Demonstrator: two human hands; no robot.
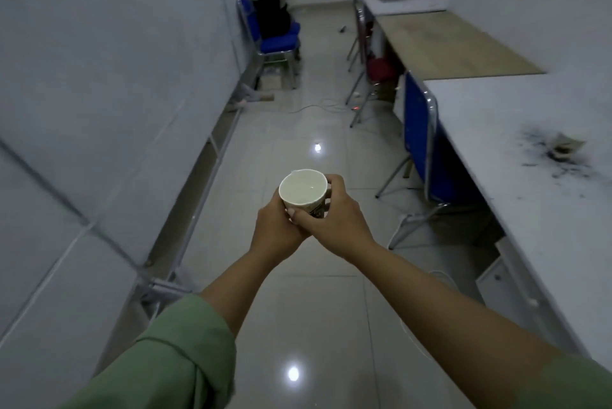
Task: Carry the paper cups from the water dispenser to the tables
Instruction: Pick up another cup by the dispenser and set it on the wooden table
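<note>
Item: my two forearms, green sleeves [185, 342] pushed up, both reaching forward over the tiled floor [298, 309]. 
Item: my left hand [276, 230], fingers closed round the lower wall of the paper cup [303, 192] from the left. 
Item: my right hand [334, 216], fingers wrapped on the same cup from the right, thumb crossing over the left hand. 
Item: paper cup, upright, held in the air above the floor, clear liquid inside near the rim. 
Item: white counter [530, 210] at right, dark smudges on it; blue chair [420, 130] tucked against it. 
Item: wooden counter [447, 44] beyond. 
Item: seated person [270, 8] on a blue chair, far left.
</note>
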